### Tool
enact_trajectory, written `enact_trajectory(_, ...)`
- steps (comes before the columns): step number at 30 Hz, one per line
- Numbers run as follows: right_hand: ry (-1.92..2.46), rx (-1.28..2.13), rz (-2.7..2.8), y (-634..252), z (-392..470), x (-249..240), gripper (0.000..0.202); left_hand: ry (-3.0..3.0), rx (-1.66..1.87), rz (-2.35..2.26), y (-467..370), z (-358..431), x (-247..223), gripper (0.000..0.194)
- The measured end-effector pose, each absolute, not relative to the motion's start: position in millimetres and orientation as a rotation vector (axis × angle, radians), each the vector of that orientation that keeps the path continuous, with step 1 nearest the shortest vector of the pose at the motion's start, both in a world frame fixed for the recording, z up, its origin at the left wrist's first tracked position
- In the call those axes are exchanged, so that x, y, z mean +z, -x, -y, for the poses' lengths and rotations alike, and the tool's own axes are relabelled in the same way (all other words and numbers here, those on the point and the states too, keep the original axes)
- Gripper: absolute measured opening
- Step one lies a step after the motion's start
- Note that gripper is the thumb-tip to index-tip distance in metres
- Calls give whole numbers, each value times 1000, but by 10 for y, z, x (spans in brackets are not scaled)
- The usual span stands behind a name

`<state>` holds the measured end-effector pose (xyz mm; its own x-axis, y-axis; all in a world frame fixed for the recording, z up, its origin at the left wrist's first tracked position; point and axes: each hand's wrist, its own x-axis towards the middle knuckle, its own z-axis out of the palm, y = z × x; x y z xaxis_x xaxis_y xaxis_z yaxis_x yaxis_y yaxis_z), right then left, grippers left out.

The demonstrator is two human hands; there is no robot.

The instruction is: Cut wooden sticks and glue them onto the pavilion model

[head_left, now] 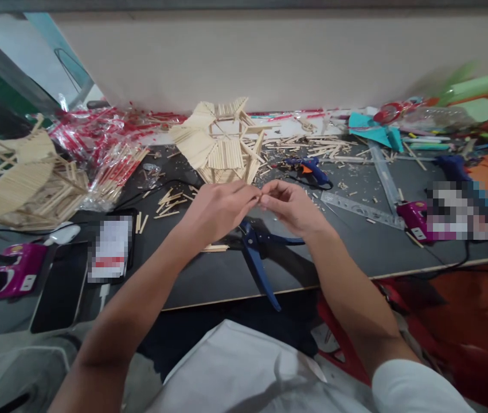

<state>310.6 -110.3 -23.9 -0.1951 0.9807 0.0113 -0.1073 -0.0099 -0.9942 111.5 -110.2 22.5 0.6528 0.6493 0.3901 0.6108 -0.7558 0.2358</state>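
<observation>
My left hand and my right hand meet fingertip to fingertip above the dark table. The fingers of both are closed in a pinch, and whatever they hold is too small to make out. Just behind them stands a wooden stick model with slatted, fan-like panels. Blue-handled cutters lie under and in front of the hands. Loose short sticks are scattered to the left of the left hand. A blue glue gun rests behind the right hand.
Another stick model, wrapped stick bundles, two phones and a purple power socket occupy the left. Clear rulers, a second purple socket, teal paper and a plastic bottle lie right.
</observation>
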Motion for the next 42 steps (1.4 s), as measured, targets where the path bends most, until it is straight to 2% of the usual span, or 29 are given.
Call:
enact_trajectory(2, 1143, 1090, 1277, -3279, 1021, -226, 37, -2683, 758, -1115, -1068, 1023, 409, 22)
enact_trajectory(4, 1273, 718, 1267, -3555, 873, -212, 29, -2562, 954, -1262, -955, 940, 611, 20)
enact_trajectory(8, 1754, 222, 1357, -4151, 478, -269, 11, -2288, 1284, -1290, -671, 773, 853, 34)
enact_trajectory(11, 2026, 44, 1361, -4348, 245, -461, 11, -2154, 1499, -1164, -534, 648, 812, 19)
enact_trajectory(14, 2104, 51, 1426, -4310, 144, -713, 21, -2149, 1417, -1141, -447, 555, 713, 18)
enact_trajectory(16, 2173, 35, 1507, -4246, 138, -842, 35, -2164, 1339, -1195, -389, 523, 677, 17)
enact_trajectory(19, 2242, -34, 1617, -4189, 161, -929, 56, -2185, 1279, -1322, -309, 506, 673, 16)
enact_trajectory(21, 2252, -35, 1655, -4178, 170, -938, 60, -2196, 1276, -1392, -271, 505, 681, 16)
enact_trajectory(28, 2128, 19, 1429, -4188, 184, -921, 46, -2151, 1315, -1507, -215, 509, 692, 25)
enact_trajectory(36, 1660, 162, 1177, -4233, 161, -919, 40, -2161, 1196, -1495, -151, 481, 687, 23)
enact_trajectory(42, 1322, 177, 1327, -4075, 11, -409, 26, -2026, 1300, -1299, -236, 519, 705, 20)
